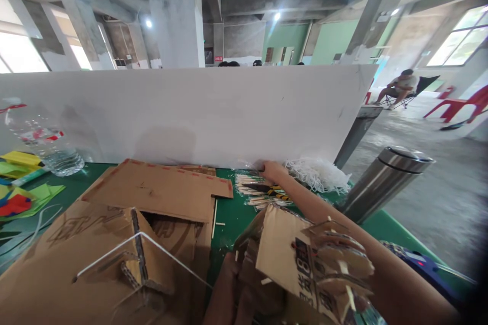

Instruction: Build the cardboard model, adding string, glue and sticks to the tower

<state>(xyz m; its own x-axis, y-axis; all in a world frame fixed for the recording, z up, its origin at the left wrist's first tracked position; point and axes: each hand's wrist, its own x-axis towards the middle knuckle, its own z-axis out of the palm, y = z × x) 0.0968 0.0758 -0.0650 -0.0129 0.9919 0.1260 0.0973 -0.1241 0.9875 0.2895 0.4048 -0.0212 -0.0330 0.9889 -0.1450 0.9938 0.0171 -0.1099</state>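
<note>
My left hand (225, 284), at the bottom middle, is closed around the lower left side of a cardboard model (284, 256). This model has printed characters, short sticks poking out and rounded cardboard pieces on its right side. My right hand (275, 171) reaches far forward to the foot of the white partition. Its fingers are bent together at the far end of a plastic pack of wooden sticks (246, 183); what they pinch is too small to make out. Yellow-and-black pliers (269, 190) lie across the sticks. A bundle of white string (320, 175) sits right of that hand.
Cardboard sheets (163, 190) cover the table's left side, with a cut cardboard piece and white cord (143, 235) on top. A water bottle (57, 142) and coloured paper stand left. A steel flask (385, 183) and blue glue gun (423, 266) are right. The white partition (213, 117) spans behind.
</note>
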